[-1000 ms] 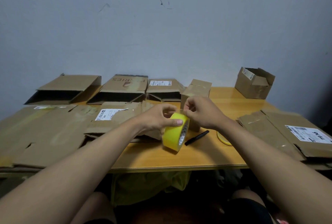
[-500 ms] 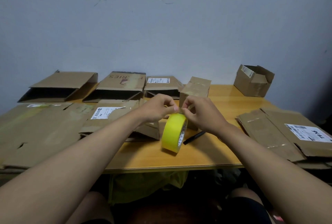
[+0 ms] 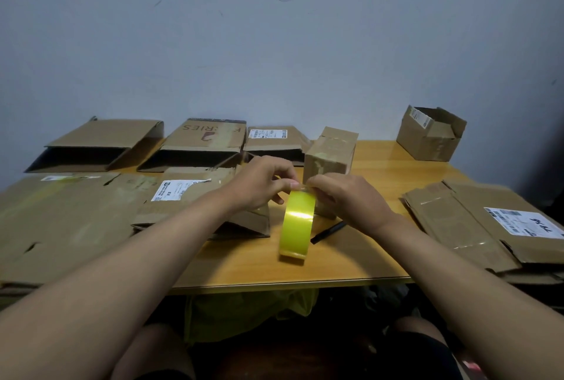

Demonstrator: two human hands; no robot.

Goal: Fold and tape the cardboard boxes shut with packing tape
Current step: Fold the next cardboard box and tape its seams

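Observation:
A yellow roll of packing tape (image 3: 297, 224) hangs edge-on just above the wooden table (image 3: 375, 257), near its front edge. My left hand (image 3: 262, 181) and my right hand (image 3: 345, 199) meet at the top of the roll, fingertips pinching it there. Whether a loose tape end is between the fingers I cannot tell. Right behind my hands stands a small closed cardboard box (image 3: 331, 150) with clear tape on it. A black pen (image 3: 328, 231) lies on the table below my right wrist.
Flattened cardboard boxes (image 3: 67, 221) cover the table's left half, with three more (image 3: 207, 141) propped at the back. Another flat stack (image 3: 488, 227) with a white label lies at the right. An open small box (image 3: 430, 137) sits at the back right corner by the wall.
The roll has turned from showing its open side to edge-on, and hangs lower. My left hand moved from gripping the roll's side up to its top, beside my right fingers.

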